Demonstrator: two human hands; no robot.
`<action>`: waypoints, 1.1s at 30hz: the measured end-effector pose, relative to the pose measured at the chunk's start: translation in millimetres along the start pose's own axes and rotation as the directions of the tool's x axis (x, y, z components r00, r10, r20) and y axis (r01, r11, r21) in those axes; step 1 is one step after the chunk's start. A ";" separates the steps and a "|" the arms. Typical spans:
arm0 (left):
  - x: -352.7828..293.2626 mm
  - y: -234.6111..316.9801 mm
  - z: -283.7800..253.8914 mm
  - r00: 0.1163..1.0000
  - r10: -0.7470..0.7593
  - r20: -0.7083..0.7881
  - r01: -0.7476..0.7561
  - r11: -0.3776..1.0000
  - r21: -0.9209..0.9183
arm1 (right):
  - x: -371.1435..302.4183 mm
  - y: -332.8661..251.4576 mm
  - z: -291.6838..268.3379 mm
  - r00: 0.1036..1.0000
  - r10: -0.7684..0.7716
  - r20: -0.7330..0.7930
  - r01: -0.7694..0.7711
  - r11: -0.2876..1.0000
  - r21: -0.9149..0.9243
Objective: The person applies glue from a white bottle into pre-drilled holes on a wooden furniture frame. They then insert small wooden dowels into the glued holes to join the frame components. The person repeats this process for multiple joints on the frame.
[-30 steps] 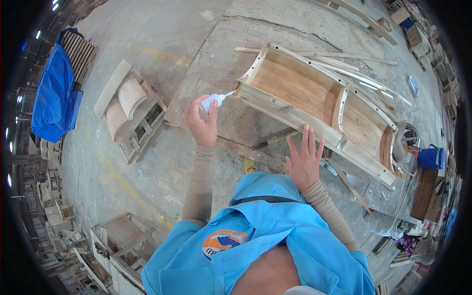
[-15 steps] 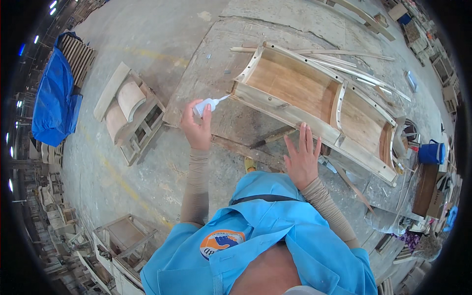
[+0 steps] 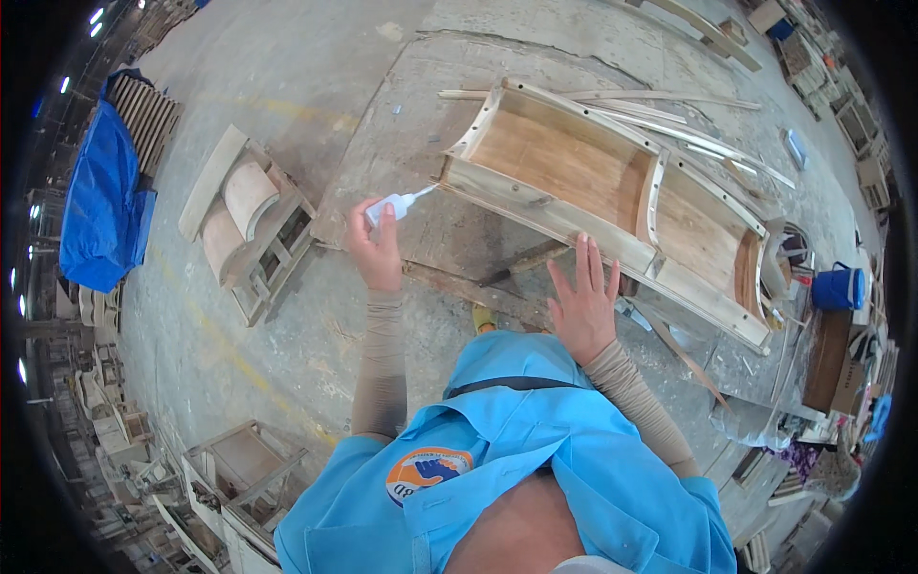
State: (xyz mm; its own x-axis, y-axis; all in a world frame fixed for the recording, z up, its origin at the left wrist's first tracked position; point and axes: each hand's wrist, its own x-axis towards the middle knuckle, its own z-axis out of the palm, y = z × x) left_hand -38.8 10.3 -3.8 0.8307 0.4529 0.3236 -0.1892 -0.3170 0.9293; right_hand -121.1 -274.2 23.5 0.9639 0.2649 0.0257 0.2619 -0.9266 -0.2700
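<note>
My left hand (image 3: 377, 247) is closed round a small white squeeze bottle (image 3: 388, 208) with a thin nozzle. The bottle is tilted, and its tip reaches the near left corner of a long wooden frame (image 3: 545, 198). Curved ribs divide that frame into two hollow, brown-lined bays, and dark holes dot its rims. With fingers spread, my right hand (image 3: 585, 311) rests its fingertips at the frame's near side edge. Whether anything comes out of the nozzle is too small to tell.
Wooden strips (image 3: 688, 132) lie behind the frame. To the left stands a curved wooden piece (image 3: 244, 215), and beyond it a blue tarp (image 3: 100, 206) hangs over stacked slats. A blue bucket (image 3: 839, 287) is at the right. Another wooden frame (image 3: 244, 459) sits at lower left.
The whole scene has shifted slightly left in the picture. My left hand keeps the bottle at the frame's corner, and my right hand stays at the near edge.
</note>
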 end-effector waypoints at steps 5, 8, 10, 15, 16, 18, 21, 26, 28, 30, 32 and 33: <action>-1.9 -5.3 -2.4 0.988 -0.146 0.054 0.154 0.962 -0.224 | -8.4 7.9 -8.3 0.987 -0.100 -0.127 0.122 0.976 0.183; -3.3 -7.5 0.0 0.981 -0.182 0.067 0.194 0.911 -0.364 | -18.5 7.1 -6.9 0.988 -0.124 -0.089 0.146 0.939 0.311; -5.7 -0.7 6.2 0.961 -0.262 0.092 0.276 0.864 -0.422 | -22.6 9.8 -7.2 0.988 -0.089 -0.125 0.127 0.933 0.336; -7.5 2.0 19.5 0.919 -0.338 0.204 0.394 0.754 -0.525 | -29.7 53.0 -24.2 0.979 0.042 -0.199 0.019 0.956 0.294; -7.2 2.3 22.3 0.915 -0.334 0.227 0.404 0.747 -0.529 | -31.5 70.9 -29.6 0.955 0.093 -0.281 -0.024 0.971 0.240; -7.0 2.2 24.9 0.903 -0.344 0.256 0.429 0.729 -0.534 | -36.2 121.3 -48.3 0.876 0.249 -0.412 -0.131 0.947 0.292; -7.7 2.5 29.3 0.884 -0.373 0.282 0.468 0.702 -0.537 | -52.4 191.5 -93.7 0.707 0.520 -0.480 -0.468 0.852 0.234; -19.8 19.3 46.0 0.870 -0.391 0.301 0.493 0.682 -0.540 | -101.7 333.6 -110.4 0.612 0.453 -0.649 -0.538 0.839 0.078; -24.0 22.6 50.8 0.863 -0.392 0.318 0.505 0.680 -0.532 | -119.9 375.2 -110.7 0.619 0.461 -0.636 -0.574 0.818 0.035; -32.7 28.2 55.6 0.857 -0.432 0.281 0.514 0.680 -0.522 | -135.1 417.5 -108.8 0.664 0.418 -0.620 -0.578 0.813 -0.071; -41.9 37.3 64.6 0.833 -0.505 0.225 0.542 0.667 -0.511 | -147.1 455.0 -101.9 0.682 0.434 -0.589 -0.587 0.805 -0.086; -43.2 32.1 58.7 0.824 -0.491 0.282 0.562 0.640 -0.524 | -150.0 472.3 -104.1 0.692 0.441 -0.571 -0.588 0.804 -0.093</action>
State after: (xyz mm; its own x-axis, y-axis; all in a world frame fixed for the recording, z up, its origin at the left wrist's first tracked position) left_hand -50.0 -68.3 1.5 0.9253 0.2936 -0.2403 0.0711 0.4879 0.8700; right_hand -137.0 -779.4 -7.7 0.8102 -0.3774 0.4486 -0.3518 -0.9251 -0.1430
